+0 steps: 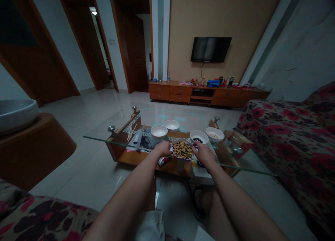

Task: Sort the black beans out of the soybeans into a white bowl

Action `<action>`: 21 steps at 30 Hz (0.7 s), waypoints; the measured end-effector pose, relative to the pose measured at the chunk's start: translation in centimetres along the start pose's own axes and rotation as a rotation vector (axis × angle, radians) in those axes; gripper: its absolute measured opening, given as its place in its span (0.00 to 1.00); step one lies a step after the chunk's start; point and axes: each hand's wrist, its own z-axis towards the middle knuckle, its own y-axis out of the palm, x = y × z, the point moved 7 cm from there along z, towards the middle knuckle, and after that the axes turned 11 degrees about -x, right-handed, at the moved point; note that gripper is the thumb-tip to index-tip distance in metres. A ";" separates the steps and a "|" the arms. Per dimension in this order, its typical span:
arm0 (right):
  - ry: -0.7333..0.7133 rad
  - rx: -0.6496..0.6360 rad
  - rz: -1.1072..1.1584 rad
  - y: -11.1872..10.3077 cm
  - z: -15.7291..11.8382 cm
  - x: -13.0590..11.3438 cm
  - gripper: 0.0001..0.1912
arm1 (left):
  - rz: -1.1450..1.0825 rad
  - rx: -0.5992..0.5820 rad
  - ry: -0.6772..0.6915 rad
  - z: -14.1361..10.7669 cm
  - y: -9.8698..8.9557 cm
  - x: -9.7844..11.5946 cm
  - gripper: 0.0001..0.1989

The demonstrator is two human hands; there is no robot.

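A scallop-edged bowl (173, 153) with a pale purple rim sits at the near edge of the glass table, full of yellow beans (183, 149) mixed with black ones. My left hand (163, 149) is closed on its left side. My right hand (204, 153) grips the opposite side, with thumb and fingers at the rim. Just beyond my right hand stand a white bowl (199, 133) holding some black beans and another white bowl (215, 130) with a few pale pieces. Two more white bowls (159, 132) (172, 125) stand farther left, with nothing visible inside.
The glass tabletop (102, 138) rests on metal knobs over a wooden base (121, 138). Wooden chopsticks (132, 132) and a rolled paper (136, 139) lie at the left. A floral sofa (285, 136) is on the right; a TV cabinet (180, 90) stands at the far wall.
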 end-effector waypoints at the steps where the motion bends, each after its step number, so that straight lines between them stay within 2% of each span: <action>1: -0.002 0.000 -0.002 0.0 0.0 0.0 0.15 | -0.002 -0.002 -0.001 -0.1 0.0 0.0 0.15; 21: -0.009 -0.017 -0.001 0.1 0.0 -0.3 0.16 | 0.003 -0.016 -0.011 -0.2 -0.1 0.1 0.14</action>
